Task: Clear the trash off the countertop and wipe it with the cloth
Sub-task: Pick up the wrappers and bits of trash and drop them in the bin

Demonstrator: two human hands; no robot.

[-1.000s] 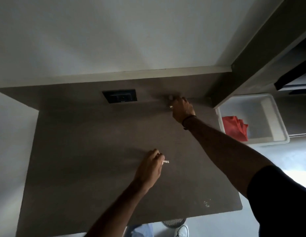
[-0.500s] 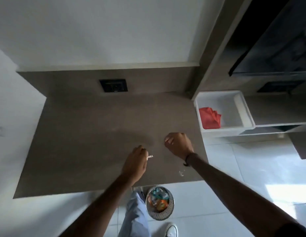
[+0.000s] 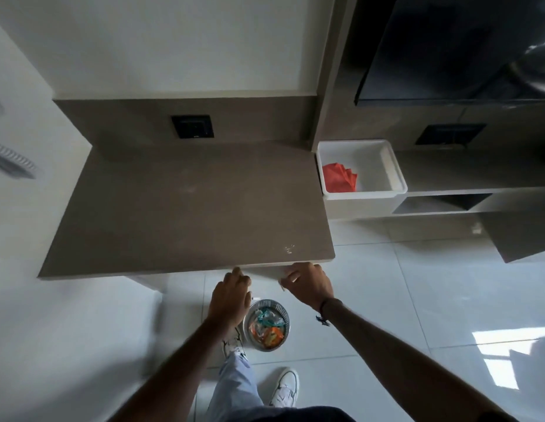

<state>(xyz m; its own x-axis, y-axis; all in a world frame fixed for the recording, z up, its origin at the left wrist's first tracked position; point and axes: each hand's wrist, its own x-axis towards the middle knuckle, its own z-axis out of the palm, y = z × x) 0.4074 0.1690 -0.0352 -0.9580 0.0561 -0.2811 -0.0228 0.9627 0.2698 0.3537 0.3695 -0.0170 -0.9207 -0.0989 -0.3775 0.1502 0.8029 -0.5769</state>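
- Past the countertop's (image 3: 186, 208) front edge, both hands have pulled back off its surface to hang over the bin (image 3: 266, 324).
- Left hand (image 3: 230, 300) curled; contents unclear.
- Right hand (image 3: 307, 284) closed, pinching something pale.
- Cloth (image 3: 339, 178) unmoved in the tub (image 3: 396, 175).
- Crumbs (image 3: 289, 249) remain.

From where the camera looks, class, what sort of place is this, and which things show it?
Probably a home kitchen or utility corner: a brown countertop with a wall socket above it, a white tub holding a red cloth, and a waste bin on tiles.
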